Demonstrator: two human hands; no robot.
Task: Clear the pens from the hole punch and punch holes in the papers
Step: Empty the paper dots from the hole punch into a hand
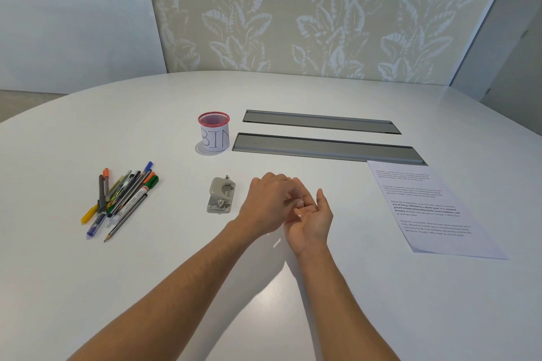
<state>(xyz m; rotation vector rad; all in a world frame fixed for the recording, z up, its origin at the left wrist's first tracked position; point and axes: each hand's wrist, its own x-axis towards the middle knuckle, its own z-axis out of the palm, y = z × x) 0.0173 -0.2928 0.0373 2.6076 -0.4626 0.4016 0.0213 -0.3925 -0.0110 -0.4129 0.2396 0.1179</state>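
A small grey metal hole punch (221, 195) lies on the white table (293, 302) with nothing on top of it. A pile of several pens, markers and pencils (123, 199) rests to its left, apart from it. Printed papers (431, 208) lie at the right. Just right of the punch, my right hand (315, 223) is turned palm up with a tiny white speck (299, 216) on the palm. My left hand (268, 205) is above it, fingers curled down onto that palm. Whether the fingertips pinch anything is hidden.
A pink mesh cup (214, 132) with a white label reading "BIN" stands behind the punch. Two long grey cable slots (322, 121) (325, 148) are set into the table to the right of the cup. A patterned wall panel rises behind the table.
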